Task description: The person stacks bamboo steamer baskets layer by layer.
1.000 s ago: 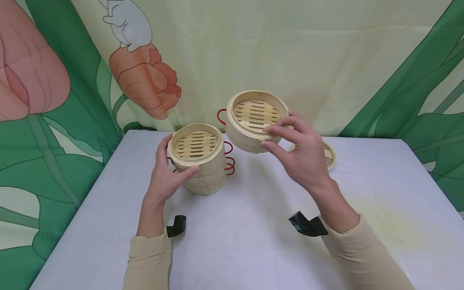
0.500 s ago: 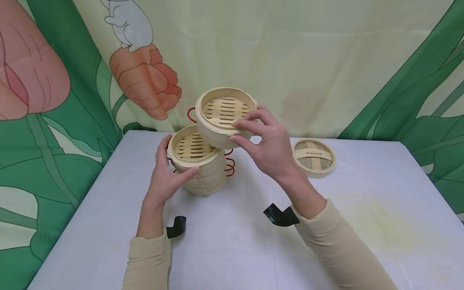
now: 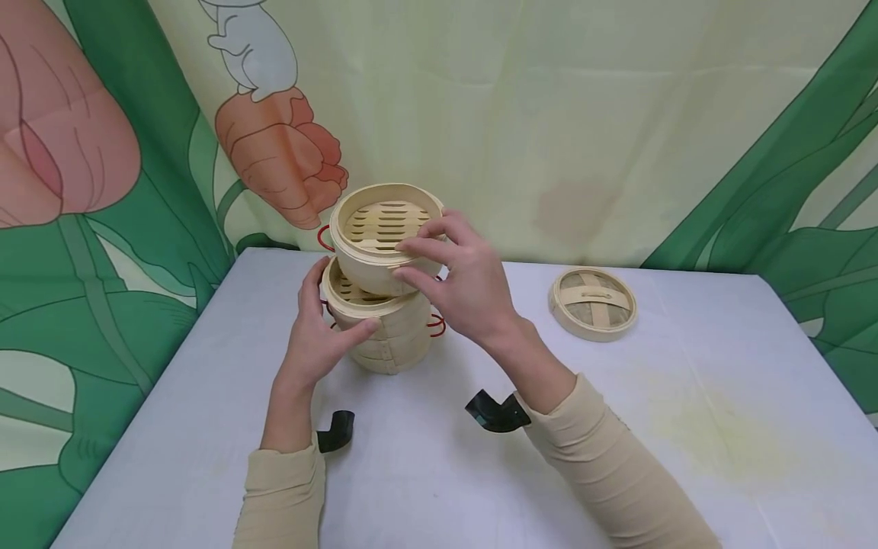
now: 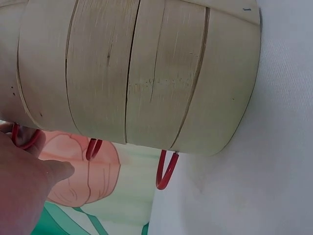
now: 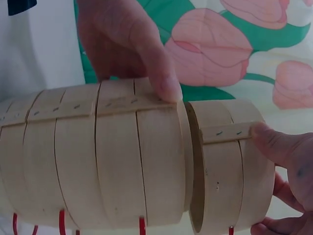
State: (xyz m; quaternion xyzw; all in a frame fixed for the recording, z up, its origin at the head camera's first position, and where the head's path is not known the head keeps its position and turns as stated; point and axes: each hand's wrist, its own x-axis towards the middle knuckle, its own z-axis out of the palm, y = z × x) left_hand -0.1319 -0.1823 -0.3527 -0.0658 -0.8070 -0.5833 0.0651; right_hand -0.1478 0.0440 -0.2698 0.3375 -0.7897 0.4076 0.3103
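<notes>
My right hand [image 3: 466, 286] pinches the near right rim of a round bamboo steamer basket [image 3: 363, 265], thumb outside and fingers reaching over the rim. The basket has a slatted floor and a red loop handle. It sits right over a stack of similar steamer baskets [image 3: 394, 339], whose slatted top shows partly below it. A narrow gap separates the basket [image 5: 222, 166] from the stack [image 5: 122, 161] in the right wrist view. Curved around the stack's left side, my left hand [image 3: 312, 339] grips its upper tier, thumb in front. Red handles [image 4: 167, 171] stick out from the stack.
A round bamboo steamer lid [image 3: 593, 292] with a cross strap lies on the white-covered table [image 3: 658, 457], right of the stack. Behind the table hangs a printed curtain [image 3: 549, 137]. A black curved mount [image 3: 497, 412] sticks out from the right wrist.
The right hand has carried the steamer basket leftward, then down over the stack. The lid, partly hidden before, is now in full view. My left hand has stayed on the stack.
</notes>
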